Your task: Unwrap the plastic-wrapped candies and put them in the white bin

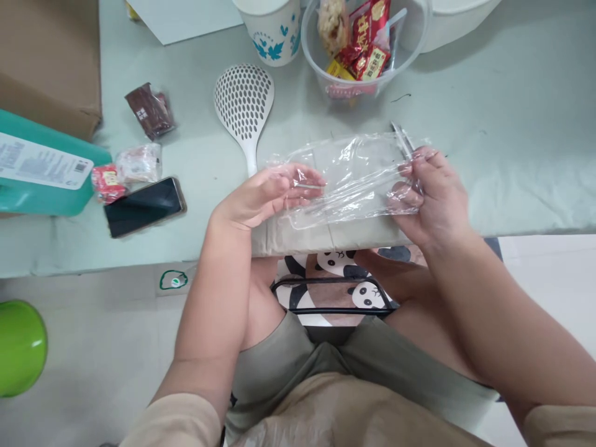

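Note:
Stretched between my hands above the table's front edge is a clear plastic bag (354,167), crumpled and see-through. My left hand (274,189) has its curved fingers and thumb around the bag's left end. At the other end my right hand (433,192) is closed on the bag. A slim pointed metal tool (404,141) also sticks up from the right hand's fingers, its lower part hidden, so I cannot tell its exact kind. Just beyond my left hand lies a white slotted skimmer (245,102), the lower part of its handle hidden behind that hand.
Along the back stand a paper cup (274,40) and a clear tub (321,77) of wrapped snacks. To the left are a phone (145,208), small snack packets (151,112), a green jug (51,195) and a cardboard box (51,62). A green stool (21,347) stands on the floor.

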